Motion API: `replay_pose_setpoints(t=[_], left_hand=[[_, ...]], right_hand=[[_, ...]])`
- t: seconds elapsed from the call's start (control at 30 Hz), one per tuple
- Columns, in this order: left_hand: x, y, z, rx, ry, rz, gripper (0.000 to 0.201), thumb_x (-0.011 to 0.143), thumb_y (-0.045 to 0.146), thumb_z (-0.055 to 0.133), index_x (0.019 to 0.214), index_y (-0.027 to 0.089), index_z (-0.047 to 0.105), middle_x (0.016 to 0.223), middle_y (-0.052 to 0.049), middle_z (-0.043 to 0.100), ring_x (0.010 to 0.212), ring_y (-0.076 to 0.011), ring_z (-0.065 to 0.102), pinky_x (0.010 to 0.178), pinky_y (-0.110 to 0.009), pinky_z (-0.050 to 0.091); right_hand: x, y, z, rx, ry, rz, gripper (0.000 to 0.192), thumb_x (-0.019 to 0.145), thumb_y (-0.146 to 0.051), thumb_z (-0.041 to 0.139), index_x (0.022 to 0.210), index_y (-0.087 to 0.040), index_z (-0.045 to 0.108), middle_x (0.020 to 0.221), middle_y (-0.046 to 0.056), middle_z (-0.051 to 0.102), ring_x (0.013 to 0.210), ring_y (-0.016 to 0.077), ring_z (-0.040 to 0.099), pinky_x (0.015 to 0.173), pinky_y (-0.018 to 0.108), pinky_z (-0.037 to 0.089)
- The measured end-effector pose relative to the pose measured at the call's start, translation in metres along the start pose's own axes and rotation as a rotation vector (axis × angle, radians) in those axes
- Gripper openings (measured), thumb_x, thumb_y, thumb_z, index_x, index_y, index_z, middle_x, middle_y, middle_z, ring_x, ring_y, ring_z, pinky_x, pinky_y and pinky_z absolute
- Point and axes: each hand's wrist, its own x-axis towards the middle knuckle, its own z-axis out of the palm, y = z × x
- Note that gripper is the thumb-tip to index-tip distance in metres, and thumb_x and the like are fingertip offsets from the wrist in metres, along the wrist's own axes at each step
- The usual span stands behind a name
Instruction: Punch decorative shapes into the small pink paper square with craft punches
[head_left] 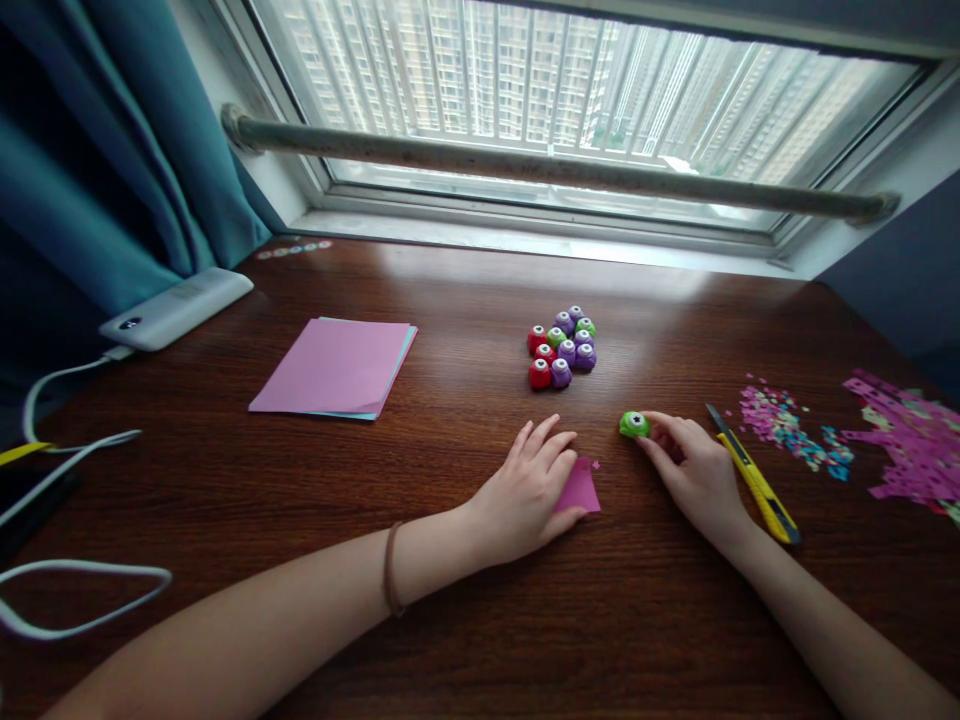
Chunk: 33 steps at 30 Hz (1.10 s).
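Observation:
My left hand [529, 485] lies flat with its fingers stretched out over a small pink paper piece [580, 488], covering its left part. A tiny pink cutout [596, 465] rests at the paper's upper right corner. To the right, my right hand [694, 465] pinches a green craft punch [634, 424] between thumb and fingers, its white top with a dark shape facing up. Beyond both hands stands a cluster of red, purple and green craft punches [568, 353]. The green punch is apart from the paper.
A yellow utility knife [757, 488] lies beside my right wrist, its tip pointing away. Farther right are small colourful paper confetti [787, 425] and pink paper scraps [904, 435]. Stacked pink and blue sheets [337, 368], a white power bank [180, 308] and a white cable [82, 567] lie left.

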Motion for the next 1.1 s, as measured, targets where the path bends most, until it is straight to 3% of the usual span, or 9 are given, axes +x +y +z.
replay_pose_setpoints(t=[0.37, 0.57, 0.67, 0.8, 1.1], left_hand=[[0.001, -0.001, -0.001, -0.073, 0.052, 0.0, 0.044, 0.078, 0.04, 0.057, 0.109, 0.011, 0.046, 0.12, -0.015, 0.049, 0.13, -0.0302, 0.03, 0.109, -0.05, 0.025], [0.001, -0.001, 0.0, -0.047, 0.053, -0.008, 0.049, 0.079, 0.041, 0.056, 0.115, 0.01, 0.044, 0.125, -0.014, 0.046, 0.131, -0.03, 0.028, 0.11, -0.049, 0.024], [0.001, 0.0, 0.001, -0.025, 0.053, -0.01, 0.051, 0.08, 0.042, 0.055, 0.118, 0.011, 0.044, 0.128, -0.014, 0.044, 0.131, -0.0305, 0.026, 0.109, -0.051, 0.023], [0.0, 0.0, 0.001, -0.002, 0.055, -0.016, 0.051, 0.081, 0.044, 0.052, 0.118, 0.01, 0.045, 0.13, -0.015, 0.044, 0.131, -0.031, 0.026, 0.108, -0.052, 0.024], [0.0, 0.0, 0.0, 0.037, 0.034, -0.001, 0.052, 0.083, 0.046, 0.049, 0.121, 0.01, 0.046, 0.134, -0.014, 0.041, 0.132, -0.0321, 0.023, 0.109, -0.053, 0.022]], right_hand=[[0.006, 0.017, 0.003, -0.125, 0.074, 0.155, 0.023, 0.08, -0.032, 0.061, 0.099, -0.02, 0.059, 0.073, 0.0, 0.057, 0.066, 0.0168, 0.052, 0.064, 0.03, 0.042], [0.003, 0.0, 0.003, -0.056, 0.174, 0.158, 0.033, 0.078, -0.033, 0.063, 0.105, -0.018, 0.051, 0.075, 0.0, 0.055, 0.064, 0.0157, 0.052, 0.058, 0.028, 0.041], [-0.003, -0.019, 0.004, 0.127, 0.017, -0.012, 0.008, 0.083, -0.025, 0.056, 0.088, -0.02, 0.059, 0.077, 0.001, 0.053, 0.065, 0.013, 0.051, 0.059, 0.025, 0.041], [-0.007, -0.034, 0.009, 0.268, -0.2, -0.05, 0.009, 0.084, -0.024, 0.056, 0.082, -0.021, 0.064, 0.079, 0.002, 0.055, 0.072, 0.0143, 0.054, 0.066, 0.027, 0.044], [-0.004, -0.033, 0.012, 0.233, -0.264, 0.007, 0.009, 0.081, -0.027, 0.058, 0.078, -0.022, 0.064, 0.08, 0.001, 0.058, 0.076, 0.0168, 0.056, 0.07, 0.03, 0.045]])
